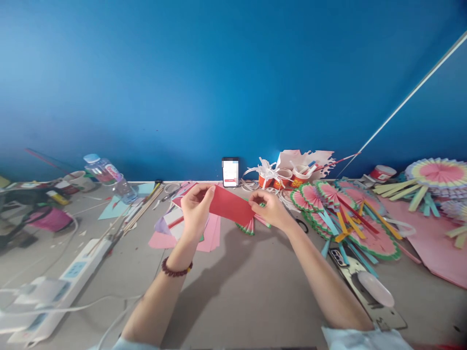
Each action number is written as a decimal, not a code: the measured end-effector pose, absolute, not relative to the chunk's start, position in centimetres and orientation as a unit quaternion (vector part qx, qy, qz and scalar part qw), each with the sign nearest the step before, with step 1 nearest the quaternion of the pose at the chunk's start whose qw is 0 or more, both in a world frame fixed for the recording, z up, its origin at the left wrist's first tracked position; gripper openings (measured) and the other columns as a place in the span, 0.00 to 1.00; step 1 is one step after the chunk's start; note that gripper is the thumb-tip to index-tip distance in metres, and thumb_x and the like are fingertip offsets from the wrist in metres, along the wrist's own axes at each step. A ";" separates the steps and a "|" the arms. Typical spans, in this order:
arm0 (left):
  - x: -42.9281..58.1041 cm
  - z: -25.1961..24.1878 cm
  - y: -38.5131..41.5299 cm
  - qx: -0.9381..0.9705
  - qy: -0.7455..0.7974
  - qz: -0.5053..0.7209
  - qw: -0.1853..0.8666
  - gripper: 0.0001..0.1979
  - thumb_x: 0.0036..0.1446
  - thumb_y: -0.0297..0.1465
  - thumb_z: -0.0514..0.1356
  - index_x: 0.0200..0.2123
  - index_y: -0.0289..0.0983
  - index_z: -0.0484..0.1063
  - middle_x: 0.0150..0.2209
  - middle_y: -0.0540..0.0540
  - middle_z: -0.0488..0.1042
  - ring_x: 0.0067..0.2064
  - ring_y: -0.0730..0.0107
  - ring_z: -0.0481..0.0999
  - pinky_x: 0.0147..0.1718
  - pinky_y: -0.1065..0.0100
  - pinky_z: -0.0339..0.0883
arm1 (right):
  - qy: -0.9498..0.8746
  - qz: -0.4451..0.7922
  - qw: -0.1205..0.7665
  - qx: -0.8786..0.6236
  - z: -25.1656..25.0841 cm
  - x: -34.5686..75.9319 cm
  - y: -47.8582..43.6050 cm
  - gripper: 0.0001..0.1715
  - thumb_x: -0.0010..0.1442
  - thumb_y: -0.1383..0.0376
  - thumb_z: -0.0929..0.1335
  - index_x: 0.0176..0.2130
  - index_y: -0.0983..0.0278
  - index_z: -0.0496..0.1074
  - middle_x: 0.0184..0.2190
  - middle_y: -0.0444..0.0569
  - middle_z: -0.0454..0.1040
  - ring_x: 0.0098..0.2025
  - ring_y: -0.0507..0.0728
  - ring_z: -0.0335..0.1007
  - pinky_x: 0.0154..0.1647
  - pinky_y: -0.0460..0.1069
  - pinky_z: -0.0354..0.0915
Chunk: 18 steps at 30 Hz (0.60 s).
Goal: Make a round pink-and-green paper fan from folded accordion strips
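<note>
A rectangular sheet of red paper point(230, 206) is held up above the table between my two hands. My left hand point(197, 206) pinches its left end between thumb and fingers. At the opposite end, my right hand point(269, 208) has its fingertips closed at the paper's right edge. Behind and below lie sheets of pink paper point(209, 233) and a small folded fan with a green rim point(247, 227), partly hidden by the red sheet.
A lit phone point(230, 172) leans against the blue wall. Folded paper fans point(375, 233) and a second phone point(368, 291) lie on the right. Paper cups point(282, 179) stand behind. To the left are a power strip point(73, 287), a plastic bottle point(109, 176) and thin sticks point(144, 209).
</note>
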<state>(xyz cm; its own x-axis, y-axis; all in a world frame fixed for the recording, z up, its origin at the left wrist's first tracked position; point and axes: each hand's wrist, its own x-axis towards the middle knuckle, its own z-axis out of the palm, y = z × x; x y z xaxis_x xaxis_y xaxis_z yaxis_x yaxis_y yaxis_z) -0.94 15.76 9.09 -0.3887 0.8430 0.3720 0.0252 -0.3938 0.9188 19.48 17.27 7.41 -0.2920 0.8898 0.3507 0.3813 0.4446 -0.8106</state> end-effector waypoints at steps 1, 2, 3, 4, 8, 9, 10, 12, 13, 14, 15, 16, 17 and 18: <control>-1.0 9.1 15.9 0.458 0.468 0.697 0.292 0.08 0.46 0.35 0.64 0.27 0.36 0.75 0.28 0.47 0.76 0.31 0.70 0.73 0.30 0.71 0.66 | -0.744 0.308 0.411 -0.428 7.4 19.6 17.4 0.04 0.52 0.67 0.63 0.30 0.63 0.68 0.28 0.45 0.71 0.32 0.53 0.67 0.33 0.47 0.63; -1.1 9.1 15.9 0.450 0.471 0.701 0.289 0.08 0.46 0.36 0.64 0.27 0.36 0.75 0.28 0.47 0.76 0.31 0.70 0.73 0.30 0.71 0.66 | -0.745 0.308 0.406 -0.430 7.3 19.8 17.5 0.04 0.52 0.67 0.63 0.30 0.63 0.68 0.29 0.45 0.71 0.32 0.53 0.67 0.34 0.47 0.63; -1.2 9.0 16.0 0.445 0.473 0.704 0.286 0.08 0.45 0.36 0.64 0.27 0.36 0.75 0.29 0.47 0.76 0.32 0.69 0.73 0.30 0.71 0.66 | -0.746 0.308 0.400 -0.434 7.3 20.0 17.6 0.04 0.52 0.66 0.63 0.30 0.63 0.68 0.29 0.45 0.71 0.32 0.53 0.67 0.34 0.47 0.63; -1.3 9.0 16.1 0.442 0.473 0.707 0.284 0.09 0.45 0.36 0.64 0.27 0.36 0.75 0.29 0.47 0.76 0.32 0.69 0.73 0.31 0.71 0.66 | -0.748 0.308 0.391 -0.439 7.2 20.3 17.7 0.04 0.52 0.66 0.64 0.30 0.63 0.68 0.29 0.45 0.71 0.32 0.53 0.67 0.34 0.47 0.63; -1.6 9.1 16.2 0.429 0.468 0.719 0.285 0.09 0.46 0.36 0.64 0.28 0.36 0.75 0.30 0.47 0.76 0.32 0.70 0.73 0.30 0.72 0.66 | -0.761 0.311 0.333 -0.461 6.9 21.4 18.2 0.04 0.51 0.66 0.64 0.29 0.63 0.69 0.28 0.44 0.72 0.30 0.53 0.67 0.33 0.47 0.63; -1.7 9.1 16.2 0.422 0.466 0.724 0.284 0.09 0.46 0.36 0.64 0.28 0.36 0.75 0.30 0.47 0.76 0.32 0.71 0.73 0.30 0.72 0.66 | -0.766 0.304 0.319 -0.468 6.8 21.6 18.3 0.04 0.51 0.67 0.64 0.28 0.63 0.69 0.28 0.44 0.72 0.30 0.53 0.67 0.33 0.48 0.63; -1.8 9.2 16.2 0.415 0.463 0.730 0.282 0.09 0.46 0.36 0.64 0.29 0.36 0.75 0.29 0.47 0.76 0.31 0.71 0.73 0.29 0.73 0.65 | -0.768 0.292 0.313 -0.476 6.8 21.8 18.4 0.03 0.51 0.67 0.64 0.27 0.63 0.69 0.28 0.44 0.72 0.30 0.53 0.67 0.33 0.48 0.63; -2.1 9.3 16.3 0.414 0.460 0.734 0.280 0.10 0.47 0.36 0.64 0.29 0.36 0.75 0.29 0.47 0.75 0.30 0.72 0.72 0.29 0.73 0.65 | -0.766 0.264 0.330 -0.485 7.0 22.1 18.5 0.03 0.51 0.67 0.64 0.28 0.63 0.69 0.28 0.45 0.73 0.30 0.54 0.68 0.33 0.48 0.63; -2.2 9.4 16.2 0.424 0.461 0.728 0.278 0.10 0.47 0.36 0.64 0.29 0.36 0.75 0.29 0.47 0.75 0.31 0.72 0.72 0.29 0.73 0.65 | -0.762 0.253 0.351 -0.482 7.2 22.1 18.4 0.04 0.52 0.67 0.64 0.29 0.63 0.69 0.29 0.45 0.73 0.31 0.54 0.68 0.33 0.48 0.63; -2.3 9.5 16.2 0.439 0.465 0.718 0.275 0.09 0.47 0.36 0.64 0.30 0.36 0.75 0.29 0.47 0.75 0.31 0.72 0.72 0.30 0.72 0.65 | -0.757 0.246 0.377 -0.474 7.5 22.0 18.3 0.04 0.53 0.66 0.65 0.30 0.63 0.69 0.30 0.45 0.73 0.32 0.54 0.68 0.34 0.48 0.64; -2.3 9.6 16.1 0.458 0.470 0.705 0.269 0.09 0.47 0.36 0.64 0.30 0.36 0.75 0.30 0.47 0.75 0.32 0.72 0.73 0.31 0.72 0.66 | -0.752 0.241 0.403 -0.463 7.8 21.9 18.1 0.04 0.54 0.66 0.65 0.32 0.63 0.70 0.31 0.46 0.73 0.33 0.54 0.69 0.35 0.48 0.64; -2.2 9.7 16.0 0.479 0.475 0.690 0.263 0.09 0.47 0.36 0.64 0.29 0.36 0.75 0.30 0.47 0.76 0.32 0.71 0.73 0.31 0.72 0.66 | -0.749 0.237 0.426 -0.449 8.1 21.7 17.9 0.04 0.55 0.66 0.65 0.33 0.62 0.70 0.32 0.46 0.73 0.34 0.54 0.69 0.36 0.48 0.64; -2.1 9.7 15.9 0.499 0.478 0.675 0.259 0.09 0.48 0.36 0.64 0.29 0.36 0.75 0.30 0.47 0.76 0.32 0.71 0.73 0.32 0.72 0.66 | -0.746 0.234 0.445 -0.436 8.5 21.4 17.6 0.05 0.55 0.65 0.65 0.34 0.62 0.70 0.32 0.46 0.73 0.35 0.54 0.69 0.38 0.49 0.64; -1.8 9.7 15.7 0.518 0.479 0.660 0.258 0.09 0.48 0.36 0.63 0.29 0.36 0.75 0.30 0.47 0.76 0.32 0.71 0.73 0.32 0.71 0.66 | -0.746 0.233 0.459 -0.423 8.8 21.1 17.2 0.05 0.56 0.65 0.65 0.35 0.62 0.70 0.33 0.46 0.73 0.35 0.54 0.69 0.39 0.49 0.65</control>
